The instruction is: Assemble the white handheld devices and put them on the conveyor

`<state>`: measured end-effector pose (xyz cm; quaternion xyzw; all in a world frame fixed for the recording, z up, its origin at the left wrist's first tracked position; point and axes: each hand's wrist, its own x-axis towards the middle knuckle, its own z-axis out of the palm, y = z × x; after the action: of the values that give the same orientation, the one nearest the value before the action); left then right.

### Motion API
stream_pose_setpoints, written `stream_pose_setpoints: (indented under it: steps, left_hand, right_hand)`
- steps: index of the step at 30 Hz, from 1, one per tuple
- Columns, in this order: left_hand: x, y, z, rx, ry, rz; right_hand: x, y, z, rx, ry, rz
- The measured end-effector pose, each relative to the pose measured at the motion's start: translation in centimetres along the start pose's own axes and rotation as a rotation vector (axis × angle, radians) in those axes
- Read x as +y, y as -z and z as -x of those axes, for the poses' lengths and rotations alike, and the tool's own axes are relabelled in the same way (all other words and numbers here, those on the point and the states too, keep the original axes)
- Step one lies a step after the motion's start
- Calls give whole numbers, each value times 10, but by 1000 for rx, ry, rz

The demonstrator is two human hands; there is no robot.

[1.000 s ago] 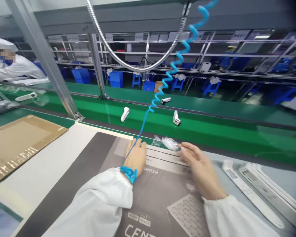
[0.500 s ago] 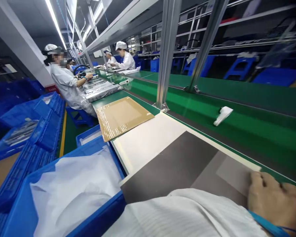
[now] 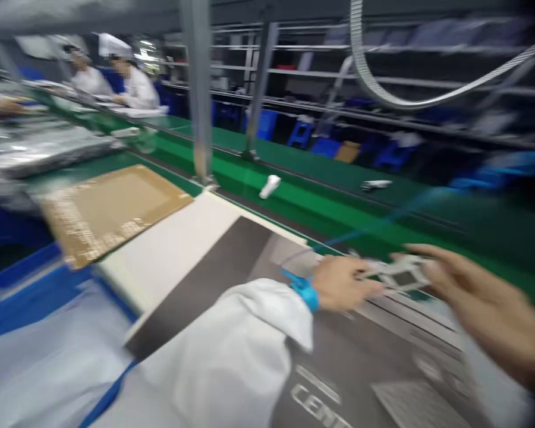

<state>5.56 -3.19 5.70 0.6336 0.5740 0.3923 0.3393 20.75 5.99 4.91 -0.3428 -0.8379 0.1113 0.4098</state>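
Observation:
My left hand, with a blue wrist strap, is closed at the left end of a small pale flat part with a rectangular opening. Gripping the other end is my right hand, blurred by motion. The part is held above a dark grey sheet, which bears large pale letters, partly cut off by the frame edge. Beneath this sheet a white board shows on the left. My left sleeve covers some of the grey sheet.
A cardboard sheet lies left of the board. Below it stands a blue bin with white sheets. Metal posts rise along the green belt, where a small white object lies. Co-workers sit far left.
The view has swung right. My left hand has left the grey sheet's right side and is at the small pale part. My right hand has come into view.

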Motion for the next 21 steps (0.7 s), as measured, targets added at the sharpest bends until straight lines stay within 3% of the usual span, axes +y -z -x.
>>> stream_pose_setpoints:
  steps: [2, 4, 9, 14, 18, 21]
  left_hand:
    - [1, -8, -1, 58, 18, -27]
    - [-1, -12, 1, 94, 0, -71]
    - [-3, -15, 8, 127, -71, -152]
    - [-5, -16, 6, 119, -77, -152]
    - [-9, -17, 1, 130, 25, -64]
    - [-16, -14, -4, 226, 134, 16]
  right_hand:
    - [6, 46, 8, -69, -18, 47]
    - [1, 65, 16, -56, 35, 92]
    - [-10, 57, 27, 44, 293, 507]
    - [-12, 51, 30, 92, 454, 646]
    - [-21, 40, 44, -18, 387, 502]
    - [-23, 36, 57, -136, 119, 218]
